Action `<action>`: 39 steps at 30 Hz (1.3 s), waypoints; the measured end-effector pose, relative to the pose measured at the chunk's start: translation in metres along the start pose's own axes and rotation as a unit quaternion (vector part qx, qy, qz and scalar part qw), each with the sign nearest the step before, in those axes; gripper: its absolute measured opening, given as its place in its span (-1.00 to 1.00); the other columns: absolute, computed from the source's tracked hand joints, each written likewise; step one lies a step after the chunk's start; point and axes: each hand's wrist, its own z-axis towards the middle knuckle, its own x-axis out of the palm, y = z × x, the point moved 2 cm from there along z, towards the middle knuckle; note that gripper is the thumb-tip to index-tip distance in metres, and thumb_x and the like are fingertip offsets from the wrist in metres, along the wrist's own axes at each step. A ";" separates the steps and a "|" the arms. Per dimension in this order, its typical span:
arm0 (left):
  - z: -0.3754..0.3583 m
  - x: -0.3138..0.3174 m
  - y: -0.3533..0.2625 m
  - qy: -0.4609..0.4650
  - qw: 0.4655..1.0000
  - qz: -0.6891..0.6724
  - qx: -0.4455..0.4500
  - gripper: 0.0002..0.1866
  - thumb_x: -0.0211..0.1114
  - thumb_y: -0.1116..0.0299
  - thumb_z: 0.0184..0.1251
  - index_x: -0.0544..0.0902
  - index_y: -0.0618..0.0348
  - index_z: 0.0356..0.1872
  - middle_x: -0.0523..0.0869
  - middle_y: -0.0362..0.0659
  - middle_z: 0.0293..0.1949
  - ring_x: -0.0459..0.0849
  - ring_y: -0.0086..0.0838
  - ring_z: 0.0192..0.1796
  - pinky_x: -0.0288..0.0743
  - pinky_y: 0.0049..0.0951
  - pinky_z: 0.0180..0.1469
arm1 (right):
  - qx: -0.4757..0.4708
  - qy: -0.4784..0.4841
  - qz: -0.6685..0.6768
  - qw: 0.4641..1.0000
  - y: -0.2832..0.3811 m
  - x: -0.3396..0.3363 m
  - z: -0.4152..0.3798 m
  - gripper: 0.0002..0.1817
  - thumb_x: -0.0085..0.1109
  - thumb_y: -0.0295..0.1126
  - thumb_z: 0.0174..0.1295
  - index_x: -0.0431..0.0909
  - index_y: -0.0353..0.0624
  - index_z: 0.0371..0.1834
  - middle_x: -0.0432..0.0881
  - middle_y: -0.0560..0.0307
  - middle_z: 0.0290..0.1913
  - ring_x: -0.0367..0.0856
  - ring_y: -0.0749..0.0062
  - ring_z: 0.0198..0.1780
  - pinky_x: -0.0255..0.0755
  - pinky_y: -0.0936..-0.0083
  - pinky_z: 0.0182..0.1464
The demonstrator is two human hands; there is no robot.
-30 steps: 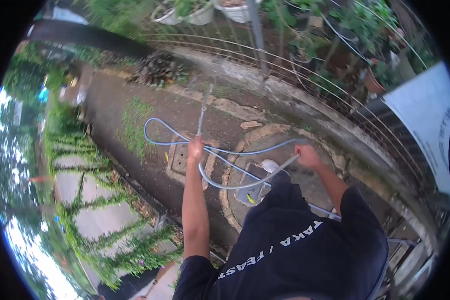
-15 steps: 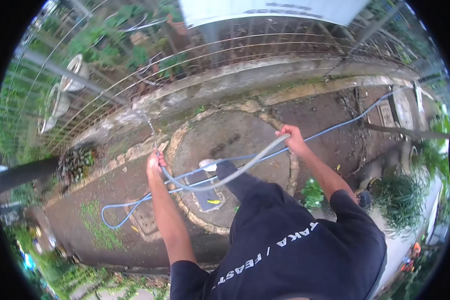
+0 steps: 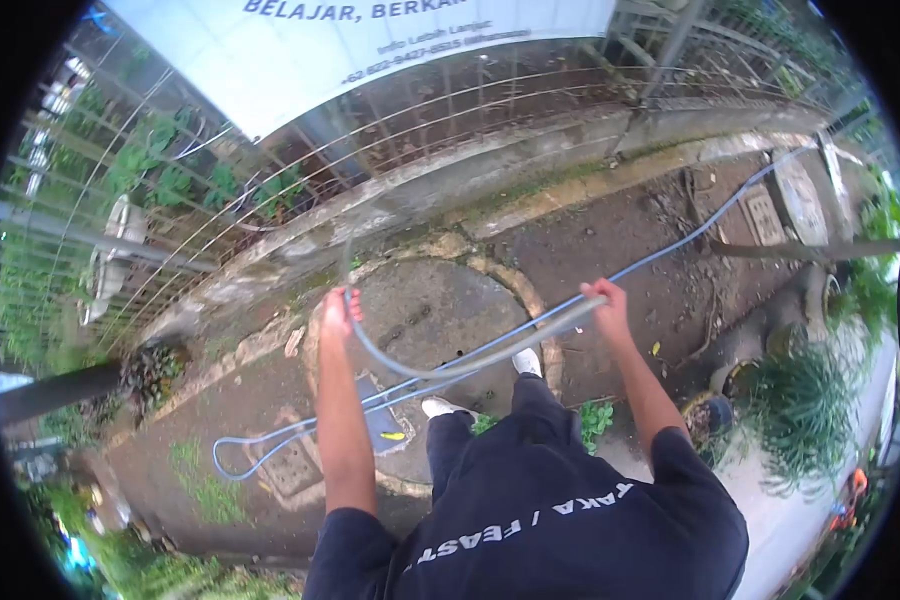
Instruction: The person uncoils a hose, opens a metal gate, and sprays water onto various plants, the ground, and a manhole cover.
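Observation:
A pale blue garden hose runs in a sagging curve between my two hands. My left hand is closed around it near its end, and a faint streak of water shows just above the fist. My right hand grips the greyer stretch of the hose at the other side of the curve. Beneath, more of the hose lies across a round paved slab, loops back at the left and stretches away to the upper right.
A low concrete wall with a wire fence runs along the far side, under a white banner. Potted plants stand at the right. A tree trunk rises at the left, and a flat grate lies in the soil.
My body has stepped, so both shoes now show on the ground. The view has turned left, bringing more of the banner in. Both hands keep hold of the hose.

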 end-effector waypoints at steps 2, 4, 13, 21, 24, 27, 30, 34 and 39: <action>-0.012 0.032 0.013 -0.048 0.998 -0.015 -0.033 -0.49 -0.10 -0.21 0.34 0.40 0.04 -0.49 0.25 -0.36 -0.74 0.21 -0.56 -0.73 0.17 -0.45 -0.66 | -0.026 -0.024 -0.030 0.999 0.002 -0.029 0.002 -0.63 0.22 -0.28 0.23 0.34 -0.13 -0.68 0.26 0.42 -0.64 0.18 0.70 -0.50 0.11 0.56 -0.48; -0.032 0.051 0.016 -0.100 0.994 -0.020 -0.025 -0.43 -0.11 -0.31 0.32 0.33 0.02 -0.53 0.23 -0.35 -0.75 0.13 -0.54 -0.77 0.08 -0.46 -0.70 | -0.040 0.038 -0.009 0.998 -0.032 -0.051 0.014 -0.62 0.22 -0.38 0.23 0.25 -0.06 -0.66 0.18 0.46 -0.61 0.15 0.72 -0.50 0.09 0.61 -0.46; -0.178 -0.162 0.080 -0.307 0.874 -0.333 0.178 -0.53 -0.15 -0.18 0.36 0.26 -0.02 -0.54 0.14 -0.37 -0.75 0.07 -0.57 -0.76 -0.03 -0.48 -0.72 | -0.095 0.283 0.050 0.953 -0.008 0.118 0.068 -0.60 0.18 -0.41 0.27 0.18 -0.12 -0.65 0.17 0.41 -0.60 0.09 0.69 -0.47 0.02 0.61 -0.47; -0.380 -0.442 0.059 -0.379 0.750 -0.473 0.265 -0.59 -0.20 -0.07 0.37 0.26 -0.05 -0.58 0.12 -0.43 -0.77 0.04 -0.66 -0.79 -0.05 -0.56 -0.76 | -0.356 0.395 0.005 0.847 0.263 0.451 -0.025 -0.61 0.23 -0.39 0.26 0.25 -0.19 -0.64 0.21 0.38 -0.64 0.11 0.70 -0.53 0.01 0.58 -0.52; -0.441 -0.563 0.015 -0.421 0.735 -0.440 0.298 -0.60 -0.20 -0.05 0.38 0.27 -0.01 -0.53 0.14 -0.40 -0.76 0.07 -0.63 -0.78 0.00 -0.54 -0.75 | -0.393 0.407 0.072 0.822 0.362 0.582 -0.113 -0.61 0.27 -0.38 0.22 0.28 -0.22 -0.65 0.21 0.31 -0.73 0.11 0.65 -0.60 0.01 0.51 -0.57; -0.472 -0.658 0.024 -0.513 0.708 -0.398 0.278 -0.60 -0.22 -0.03 0.36 0.26 0.02 -0.54 0.13 -0.37 -0.76 0.08 -0.58 -0.77 0.02 -0.51 -0.73 | -0.477 0.424 0.119 0.761 0.438 0.642 -0.206 -0.62 0.29 -0.39 0.18 0.30 -0.22 -0.67 0.26 0.18 -0.75 0.16 0.57 -0.65 0.05 0.49 -0.58; -0.516 -0.715 0.023 -0.494 0.680 -0.453 0.296 -0.61 -0.24 0.00 0.36 0.25 0.01 -0.57 0.11 -0.37 -0.76 0.07 -0.57 -0.77 0.02 -0.50 -0.73 | -0.531 0.445 0.132 0.709 0.490 0.676 -0.268 -0.64 0.32 -0.43 0.12 0.31 -0.22 -0.67 0.29 0.18 -0.72 0.22 0.52 -0.67 0.08 0.47 -0.58; -0.545 -0.769 0.046 -0.571 0.593 -0.510 0.249 -0.62 -0.22 0.00 0.34 0.22 -0.01 -0.59 0.10 -0.35 -0.76 0.08 -0.53 -0.77 0.00 -0.45 -0.72 | -0.572 0.463 0.121 0.666 0.512 0.704 -0.300 -0.65 0.37 -0.46 0.01 0.32 -0.19 -0.70 0.33 0.12 -0.70 0.30 0.34 -0.65 0.13 0.43 -0.56; -0.536 -0.834 0.096 -0.526 0.564 -0.572 0.279 -0.58 -0.23 -0.04 0.38 0.26 0.03 -0.55 0.11 -0.28 -0.78 0.12 -0.44 -0.78 0.05 -0.33 -0.73 | -0.500 0.523 0.083 0.685 0.497 0.753 -0.302 -0.60 0.40 -0.38 0.05 0.31 -0.18 -0.71 0.27 0.23 -0.76 0.19 0.57 -0.69 0.04 0.51 -0.60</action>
